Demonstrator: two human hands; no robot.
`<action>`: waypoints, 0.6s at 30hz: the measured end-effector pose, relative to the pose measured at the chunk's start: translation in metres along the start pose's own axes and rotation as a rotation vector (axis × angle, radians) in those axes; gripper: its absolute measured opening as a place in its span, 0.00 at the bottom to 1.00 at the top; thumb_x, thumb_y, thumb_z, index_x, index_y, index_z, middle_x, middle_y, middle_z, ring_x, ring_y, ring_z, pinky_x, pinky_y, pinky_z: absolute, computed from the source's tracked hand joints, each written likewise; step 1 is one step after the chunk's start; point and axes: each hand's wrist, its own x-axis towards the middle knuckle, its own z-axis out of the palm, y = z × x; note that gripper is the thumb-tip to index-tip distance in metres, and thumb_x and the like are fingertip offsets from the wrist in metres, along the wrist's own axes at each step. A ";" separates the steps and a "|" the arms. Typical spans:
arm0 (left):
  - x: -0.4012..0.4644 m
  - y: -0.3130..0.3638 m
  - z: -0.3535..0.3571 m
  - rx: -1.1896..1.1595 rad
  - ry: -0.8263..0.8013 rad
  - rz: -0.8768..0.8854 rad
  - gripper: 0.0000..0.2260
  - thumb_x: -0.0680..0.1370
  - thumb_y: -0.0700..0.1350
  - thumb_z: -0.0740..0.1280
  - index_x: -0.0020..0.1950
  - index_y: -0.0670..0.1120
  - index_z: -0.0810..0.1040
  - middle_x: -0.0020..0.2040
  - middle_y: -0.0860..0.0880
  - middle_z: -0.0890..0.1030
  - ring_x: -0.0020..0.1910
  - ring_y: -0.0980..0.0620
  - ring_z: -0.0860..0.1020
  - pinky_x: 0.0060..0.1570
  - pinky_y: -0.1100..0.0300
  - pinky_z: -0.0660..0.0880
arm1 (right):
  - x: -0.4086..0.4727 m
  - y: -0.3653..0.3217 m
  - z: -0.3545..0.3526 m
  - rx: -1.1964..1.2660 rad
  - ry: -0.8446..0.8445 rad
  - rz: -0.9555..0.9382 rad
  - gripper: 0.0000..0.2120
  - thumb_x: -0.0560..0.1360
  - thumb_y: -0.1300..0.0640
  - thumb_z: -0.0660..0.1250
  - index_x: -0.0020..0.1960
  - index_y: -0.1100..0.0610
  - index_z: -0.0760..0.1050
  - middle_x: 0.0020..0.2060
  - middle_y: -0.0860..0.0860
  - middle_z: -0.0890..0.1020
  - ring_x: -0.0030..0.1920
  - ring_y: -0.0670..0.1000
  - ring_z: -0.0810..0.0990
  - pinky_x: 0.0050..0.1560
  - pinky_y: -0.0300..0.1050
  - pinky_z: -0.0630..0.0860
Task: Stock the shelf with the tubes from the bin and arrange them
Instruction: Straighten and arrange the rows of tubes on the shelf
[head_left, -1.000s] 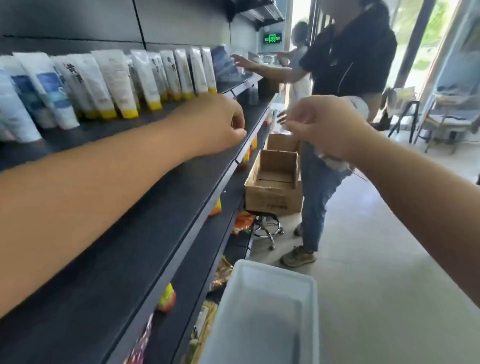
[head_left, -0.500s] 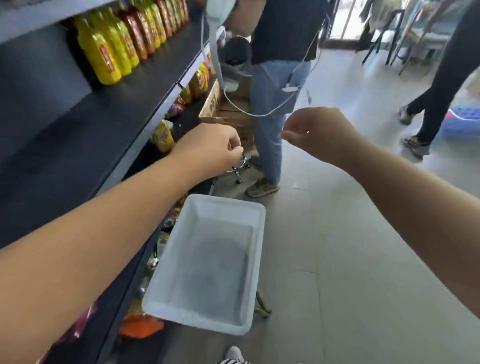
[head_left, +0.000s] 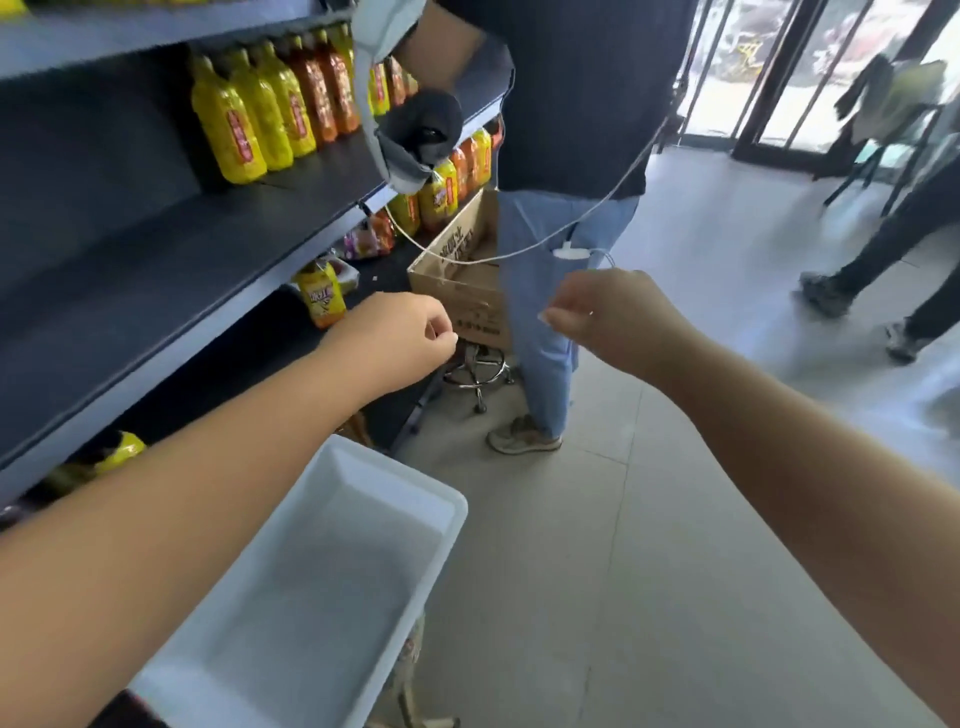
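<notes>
Above the white bin, left hand and right hand hover, fingers curled, holding nothing visible; dark shelf beside the bin.

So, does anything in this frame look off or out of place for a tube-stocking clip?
Yes. The white bin below the hands shows no tubes at all. Neither the left hand nor the right hand holds one; both hang curled in mid-air. The shelf in view carries yellow and orange bottles, not tubes.
</notes>
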 end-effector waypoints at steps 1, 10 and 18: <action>0.004 0.009 -0.001 -0.014 0.015 -0.034 0.08 0.77 0.50 0.61 0.51 0.50 0.77 0.46 0.52 0.78 0.48 0.51 0.76 0.49 0.55 0.77 | 0.011 0.009 -0.005 -0.016 -0.012 -0.039 0.11 0.78 0.53 0.59 0.50 0.56 0.78 0.45 0.52 0.79 0.43 0.49 0.72 0.45 0.41 0.68; 0.014 0.001 -0.029 -0.018 0.177 -0.330 0.09 0.77 0.50 0.62 0.53 0.49 0.79 0.53 0.50 0.80 0.54 0.50 0.76 0.53 0.55 0.74 | 0.090 -0.001 -0.004 0.102 -0.060 -0.371 0.11 0.77 0.53 0.60 0.52 0.55 0.78 0.46 0.51 0.81 0.46 0.51 0.77 0.47 0.42 0.71; 0.026 -0.071 -0.082 0.020 0.367 -0.495 0.08 0.76 0.49 0.63 0.50 0.49 0.80 0.50 0.51 0.80 0.51 0.52 0.76 0.52 0.59 0.72 | 0.177 -0.078 0.008 0.200 -0.074 -0.625 0.10 0.76 0.53 0.63 0.50 0.56 0.79 0.47 0.52 0.82 0.50 0.52 0.78 0.50 0.44 0.72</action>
